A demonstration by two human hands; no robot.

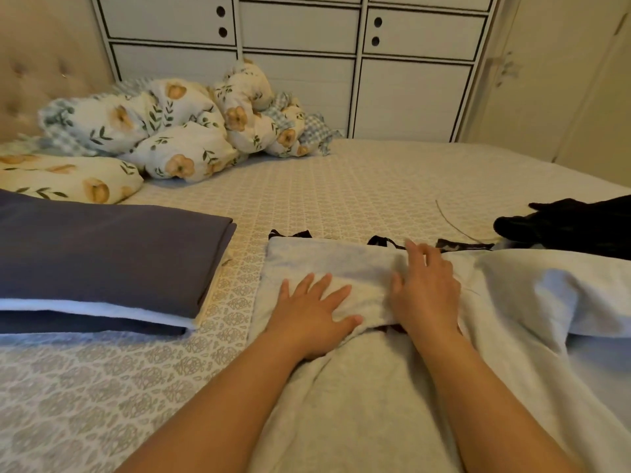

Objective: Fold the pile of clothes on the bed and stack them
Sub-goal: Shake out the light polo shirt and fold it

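You are looking down at a bed (341, 186) covered by a pale patterned spread, with a white panelled wardrobe (300, 46) beyond its far edge. A crumpled floral duvet (177, 131) lies heaped at the far left, next to a tufted headboard (41, 73). On the near left sits a folded stack of dark grey cloth (102, 254) with a white layer showing at its near edge. In front of you, centre to right, spreads a light grey garment (358, 404), partly folded, with the edges of a dark patterned piece (461, 246) peeking out at its far side. A black garment (573, 227) lies at the far right. Your left hand (317, 315) presses flat on the folded part of the grey garment, fingers spread and straight. Your right hand (426, 291) rests just beside it on the same cloth, fingers extended and slightly parted, gripping nothing.
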